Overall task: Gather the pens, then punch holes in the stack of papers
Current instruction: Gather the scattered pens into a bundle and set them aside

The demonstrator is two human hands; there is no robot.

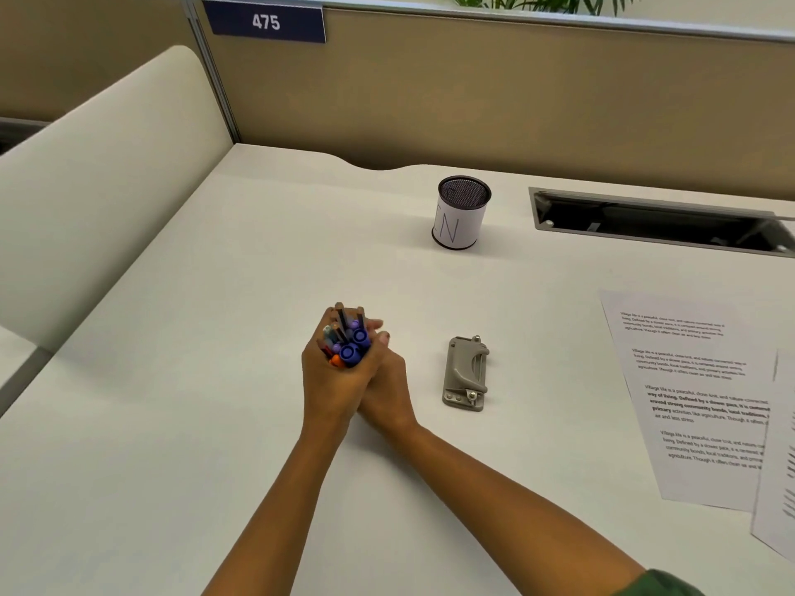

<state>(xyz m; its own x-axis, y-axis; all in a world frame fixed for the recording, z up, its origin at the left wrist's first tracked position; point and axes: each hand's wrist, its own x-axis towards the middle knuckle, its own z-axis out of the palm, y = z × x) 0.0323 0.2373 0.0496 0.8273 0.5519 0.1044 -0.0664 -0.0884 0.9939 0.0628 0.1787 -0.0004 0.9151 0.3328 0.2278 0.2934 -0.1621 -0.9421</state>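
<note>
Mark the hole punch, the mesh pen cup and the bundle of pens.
hole punch (pixel 469 374): head view, on its grey lever.
mesh pen cup (pixel 459 223): head view, on the white paper label round its wall.
bundle of pens (pixel 349 350): head view, on a blue cap end.

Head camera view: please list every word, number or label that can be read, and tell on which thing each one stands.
"475": white digits on the dark blue sign.
"N": handwritten on the white label of the mesh cup; a letter before it is partly turned away.
"Village life is a peaceful": start of paragraphs on the printed sheet; the remainder is too blurred.
Hole punch and pens: no readable text.
</note>
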